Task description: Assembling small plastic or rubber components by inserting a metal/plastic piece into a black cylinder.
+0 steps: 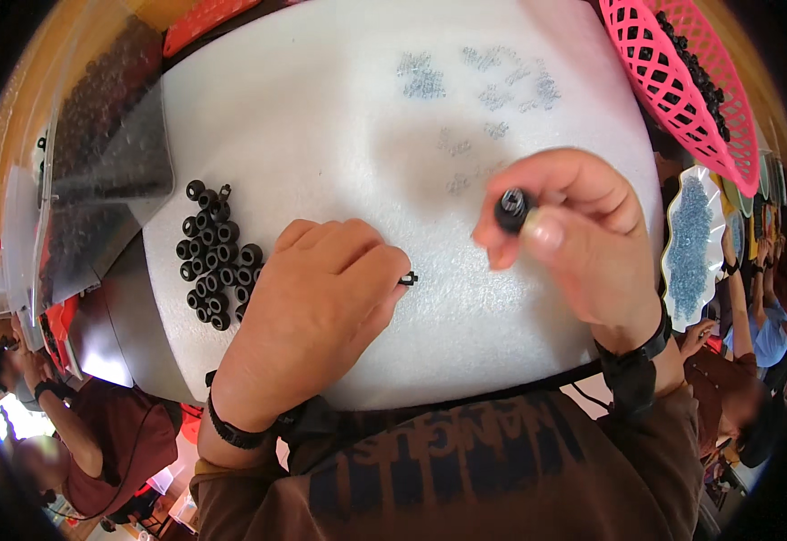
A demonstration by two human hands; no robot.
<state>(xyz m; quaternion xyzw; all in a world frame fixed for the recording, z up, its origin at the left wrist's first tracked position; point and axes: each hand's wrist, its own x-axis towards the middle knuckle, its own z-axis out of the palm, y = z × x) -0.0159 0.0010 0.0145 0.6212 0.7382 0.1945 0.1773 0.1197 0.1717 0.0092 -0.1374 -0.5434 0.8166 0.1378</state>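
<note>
My right hand pinches a round black hollow part, like a cord lock body, between thumb and fingers. A silvery coil-like piece shows at its upturned opening. To the left and lower, my left hand is closed, palm down, on a small black plunger-like piece whose looped end sticks out past the fingertips. The two parts are apart. Beside the left hand, a cluster of round black hollow parts lies on the white foam sheet. Small silvery pieces, perhaps springs, lie in patches at the far side.
A pink lattice basket of black parts stands far right. Below it is a white scalloped dish of silvery-blue small pieces. A clear plastic bin with dark contents stands at left. Other people sit on both sides.
</note>
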